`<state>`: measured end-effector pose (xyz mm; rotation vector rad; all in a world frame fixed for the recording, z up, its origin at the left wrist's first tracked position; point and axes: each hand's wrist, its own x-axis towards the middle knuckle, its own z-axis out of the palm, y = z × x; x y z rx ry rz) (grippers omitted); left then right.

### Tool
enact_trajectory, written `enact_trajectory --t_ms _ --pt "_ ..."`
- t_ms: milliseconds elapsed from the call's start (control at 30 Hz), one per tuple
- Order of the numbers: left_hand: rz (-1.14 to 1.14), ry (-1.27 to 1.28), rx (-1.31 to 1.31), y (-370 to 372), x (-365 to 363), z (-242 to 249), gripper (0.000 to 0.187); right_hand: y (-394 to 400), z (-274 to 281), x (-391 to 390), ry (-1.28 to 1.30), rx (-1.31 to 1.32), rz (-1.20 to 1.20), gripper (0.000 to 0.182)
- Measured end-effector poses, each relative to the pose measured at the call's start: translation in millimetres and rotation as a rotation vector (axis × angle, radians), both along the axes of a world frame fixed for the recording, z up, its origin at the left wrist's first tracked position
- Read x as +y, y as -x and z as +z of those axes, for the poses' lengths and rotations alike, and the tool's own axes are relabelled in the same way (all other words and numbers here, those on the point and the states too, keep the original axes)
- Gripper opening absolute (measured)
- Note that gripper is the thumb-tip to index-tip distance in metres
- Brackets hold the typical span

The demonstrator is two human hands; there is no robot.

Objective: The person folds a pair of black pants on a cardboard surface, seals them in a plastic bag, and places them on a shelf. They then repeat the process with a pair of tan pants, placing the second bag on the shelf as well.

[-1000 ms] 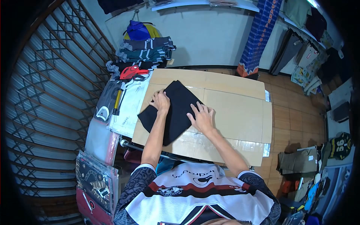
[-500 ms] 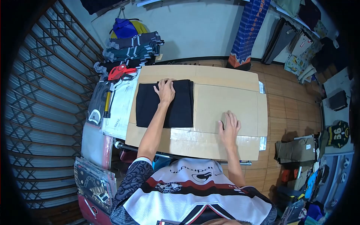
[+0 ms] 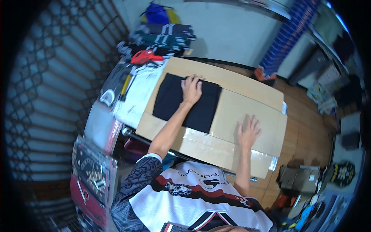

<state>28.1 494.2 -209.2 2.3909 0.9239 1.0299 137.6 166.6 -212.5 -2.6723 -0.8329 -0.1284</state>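
Folding looks done: the left hand (image 3: 192, 88) lies open, pressing the folded black garment (image 3: 187, 101) (right hand (image 3: 249, 131) spread flat on the cardboard (image 3: 247, 106)); next, lifting it aside needs a grip

Folded striped clothes (image 3: 162, 38) are stacked against the wall, a red tool (image 3: 145, 57) just in front. White sheets (image 3: 139, 92) lie beside the cardboard (image 3: 247, 112). A metal shutter (image 3: 50, 96) stands left.

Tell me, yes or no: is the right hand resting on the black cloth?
No. The right hand lies flat on the bare cardboard, apart from the black cloth, which only the left hand presses.
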Motion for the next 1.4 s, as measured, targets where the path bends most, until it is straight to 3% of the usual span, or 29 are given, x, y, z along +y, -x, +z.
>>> enact_trajectory --t_ms 67,167,367,567,700,867,1100,1400 --pt "-0.039 0.062 -0.221 16 -8 7 0.034 -1 1 2 0.013 -0.007 -0.016 0.062" --pt "-0.076 0.21 -0.355 69 -40 32 0.032 1 1 3 0.0 -0.037 -0.02 0.062" --pt "0.304 0.169 -0.358 229 -55 29 0.017 -8 -15 5 0.072 -0.067 -0.033 0.063" --pt "0.783 0.031 -0.224 383 -7 -19 0.021 -12 -22 6 0.121 -0.076 -0.062 0.064" --pt "1.007 0.162 -0.106 439 24 -48 0.03 -10 -20 7 0.128 -0.072 -0.06 0.064" --pt "1.222 0.159 0.054 469 50 -76 0.033 -10 -20 7 0.116 -0.064 -0.068 0.065" --pt "1.252 0.14 0.037 486 57 -95 0.021 -8 -22 9 0.066 -0.068 -0.081 0.063" --pt "1.367 0.105 -0.37 503 71 -80 0.018 -6 -20 13 0.026 -0.112 -0.102 0.059"
